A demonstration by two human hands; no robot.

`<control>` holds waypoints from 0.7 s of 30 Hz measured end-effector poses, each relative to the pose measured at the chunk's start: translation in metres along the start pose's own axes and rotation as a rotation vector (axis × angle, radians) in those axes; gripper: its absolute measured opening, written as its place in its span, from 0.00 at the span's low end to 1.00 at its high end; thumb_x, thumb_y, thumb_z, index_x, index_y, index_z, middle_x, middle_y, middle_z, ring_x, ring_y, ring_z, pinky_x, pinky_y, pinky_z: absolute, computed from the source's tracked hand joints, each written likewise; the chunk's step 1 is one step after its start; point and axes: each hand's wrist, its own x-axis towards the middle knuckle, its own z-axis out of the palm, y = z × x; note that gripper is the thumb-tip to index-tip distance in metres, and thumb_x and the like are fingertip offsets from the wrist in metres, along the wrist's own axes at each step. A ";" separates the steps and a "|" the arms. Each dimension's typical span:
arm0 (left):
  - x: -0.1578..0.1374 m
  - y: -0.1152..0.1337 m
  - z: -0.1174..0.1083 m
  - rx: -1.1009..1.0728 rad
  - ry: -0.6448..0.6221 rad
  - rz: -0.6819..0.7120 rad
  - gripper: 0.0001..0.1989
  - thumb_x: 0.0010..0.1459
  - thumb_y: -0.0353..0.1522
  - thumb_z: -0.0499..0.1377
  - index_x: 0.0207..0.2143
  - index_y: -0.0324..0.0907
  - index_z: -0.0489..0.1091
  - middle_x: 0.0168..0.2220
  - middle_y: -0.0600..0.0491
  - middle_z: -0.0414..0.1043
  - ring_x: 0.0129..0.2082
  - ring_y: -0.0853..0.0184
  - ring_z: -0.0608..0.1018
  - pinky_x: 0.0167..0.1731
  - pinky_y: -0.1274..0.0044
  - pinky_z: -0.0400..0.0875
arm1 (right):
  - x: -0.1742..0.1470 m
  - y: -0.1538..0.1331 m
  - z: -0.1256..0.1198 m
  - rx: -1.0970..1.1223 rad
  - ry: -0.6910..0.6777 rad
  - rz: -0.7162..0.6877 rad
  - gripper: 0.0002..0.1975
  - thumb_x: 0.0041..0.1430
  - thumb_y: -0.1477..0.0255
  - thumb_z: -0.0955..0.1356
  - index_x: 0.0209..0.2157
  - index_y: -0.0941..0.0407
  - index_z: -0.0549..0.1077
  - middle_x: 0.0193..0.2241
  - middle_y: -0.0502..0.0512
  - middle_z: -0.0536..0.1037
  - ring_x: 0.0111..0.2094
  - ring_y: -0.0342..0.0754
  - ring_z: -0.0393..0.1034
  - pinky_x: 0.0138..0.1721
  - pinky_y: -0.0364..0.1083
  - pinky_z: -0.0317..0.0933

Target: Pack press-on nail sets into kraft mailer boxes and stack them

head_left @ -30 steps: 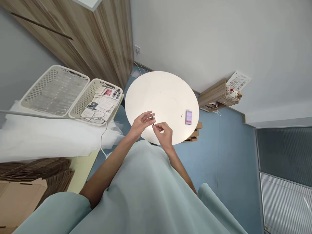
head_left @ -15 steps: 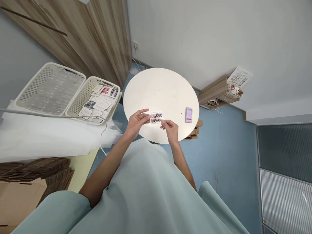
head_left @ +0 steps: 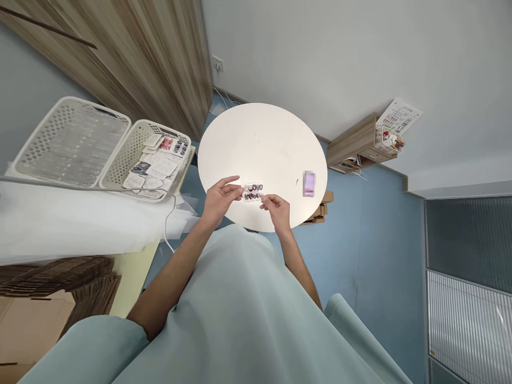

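Seems to be at the step of handling by the edges: pinching a white rectangular card point(head_left: 253, 191) with two rows of dark, glossy-looking ovals point(head_left: 254, 187), above the near part of a smooth, round white bench point(head_left: 280, 138); at the left end with the left hand point(head_left: 221, 201), at the near right corner with the right hand point(head_left: 277, 209). Probably calls next for light, even pressure. Cannot tell about contact with the bench.

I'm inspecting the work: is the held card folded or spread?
Spread: two rows of dark ovals on the card show between the left hand and right hand.
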 end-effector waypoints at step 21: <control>-0.014 -0.051 -0.002 0.196 0.112 0.013 0.27 0.58 0.57 0.69 0.43 0.44 0.81 0.42 0.46 0.84 0.42 0.56 0.83 0.50 0.63 0.80 | 0.029 0.048 -0.020 -0.130 -0.237 0.036 0.17 0.60 0.52 0.76 0.39 0.50 0.81 0.38 0.51 0.84 0.35 0.50 0.81 0.44 0.50 0.72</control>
